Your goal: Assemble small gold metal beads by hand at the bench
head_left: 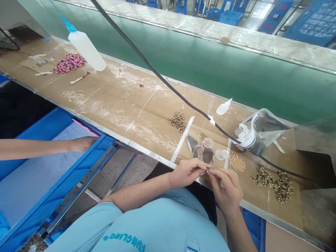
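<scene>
My left hand (pixel 187 173) and my right hand (pixel 228 189) meet at the table's near edge. Their thumbs and fingertips pinch a tiny piece between them, too small to name. Just beyond the fingers lies a camouflage-patterned scrap (pixel 195 151), with a small clear plastic cup (pixel 208 143) on it. A second clear cup (pixel 222 154) sits to its right. Near my right hand is a pile of small round beige pieces (pixel 237 162). Farther right are two heaps of small black-and-gold pieces (pixel 265 176). A smaller pile of similar dark pieces (pixel 177 121) lies beyond my left hand.
A black cable (pixel 147 61) crosses over the brown table (pixel 118 101). A clear bag (pixel 270 126) stands at right. Far left are a white bottle (pixel 88 49) and a pink-purple pile (pixel 69 63). Another person's hand (pixel 84 143) reaches into a blue crate (pixel 60 122).
</scene>
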`<state>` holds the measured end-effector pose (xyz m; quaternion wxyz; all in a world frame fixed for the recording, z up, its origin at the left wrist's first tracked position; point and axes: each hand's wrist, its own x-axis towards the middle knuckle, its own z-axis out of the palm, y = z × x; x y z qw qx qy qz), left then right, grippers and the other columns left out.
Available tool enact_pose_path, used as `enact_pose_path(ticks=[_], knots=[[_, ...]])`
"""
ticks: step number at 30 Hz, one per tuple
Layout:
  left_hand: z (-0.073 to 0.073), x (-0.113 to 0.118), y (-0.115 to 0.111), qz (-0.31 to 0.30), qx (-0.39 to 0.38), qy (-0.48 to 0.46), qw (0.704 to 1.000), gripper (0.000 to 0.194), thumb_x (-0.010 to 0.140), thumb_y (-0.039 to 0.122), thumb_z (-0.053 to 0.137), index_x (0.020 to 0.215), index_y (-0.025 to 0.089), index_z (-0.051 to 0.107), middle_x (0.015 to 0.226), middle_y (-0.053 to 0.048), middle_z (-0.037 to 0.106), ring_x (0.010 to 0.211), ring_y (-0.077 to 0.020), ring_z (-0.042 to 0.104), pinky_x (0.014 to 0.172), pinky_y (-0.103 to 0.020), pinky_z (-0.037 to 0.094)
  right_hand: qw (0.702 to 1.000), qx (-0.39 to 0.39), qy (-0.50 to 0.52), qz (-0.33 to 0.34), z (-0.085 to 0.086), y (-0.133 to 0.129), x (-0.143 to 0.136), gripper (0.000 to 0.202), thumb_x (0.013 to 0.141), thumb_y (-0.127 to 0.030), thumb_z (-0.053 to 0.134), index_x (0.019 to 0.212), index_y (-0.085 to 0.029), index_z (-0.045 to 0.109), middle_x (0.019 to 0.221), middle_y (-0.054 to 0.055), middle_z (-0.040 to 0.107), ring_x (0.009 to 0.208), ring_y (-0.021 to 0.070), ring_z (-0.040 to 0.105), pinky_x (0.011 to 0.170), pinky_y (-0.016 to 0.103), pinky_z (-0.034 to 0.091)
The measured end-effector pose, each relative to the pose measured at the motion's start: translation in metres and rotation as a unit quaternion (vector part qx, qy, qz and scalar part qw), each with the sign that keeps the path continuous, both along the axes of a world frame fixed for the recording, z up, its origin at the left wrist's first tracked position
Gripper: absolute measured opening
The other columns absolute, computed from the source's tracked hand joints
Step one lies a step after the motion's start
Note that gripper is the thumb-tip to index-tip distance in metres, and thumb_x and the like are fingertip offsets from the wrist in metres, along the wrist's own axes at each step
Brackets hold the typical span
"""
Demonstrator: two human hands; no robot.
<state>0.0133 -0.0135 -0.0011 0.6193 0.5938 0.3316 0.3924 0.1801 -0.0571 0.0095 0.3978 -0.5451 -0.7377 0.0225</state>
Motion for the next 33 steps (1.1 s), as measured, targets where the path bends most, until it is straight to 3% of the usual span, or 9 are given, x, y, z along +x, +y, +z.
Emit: enact_pose_path(ticks=[24,33], knots=[[0.0027,-0.0003,0.0021,-0.002,0.041,0.03,0.999,0.012,0.084,0.021,0.054,0.086,0.018,0.065,0.101,-0.009,0.071,0.097,-0.0163,0.067,0.086,-0.026,0.05,0.999,-0.029,0.002,-0.024,-0.0045,-0.0023,0.0008,0.006,0.084,-0.021,0.06,0.087,-0.025,0.063,0.081,0.002,0.063,0.075,0.0146,0.059,0.069,0.03,0.048],[-0.0006,0.0006,0.0019,0.004,0.015,0.035,0.999,0.011,0.081,0.023,0.059,0.087,0.018,0.068,0.097,-0.008,0.072,0.094,-0.0166,0.067,0.087,-0.026,0.05,0.999,-0.037,0.018,-0.025,-0.0056,-0.003,-0.0006,0.007,0.083,-0.021,0.06,0.088,-0.025,0.063,0.082,0.001,0.063,0.073,0.0137,0.059,0.067,0.029,0.048]])
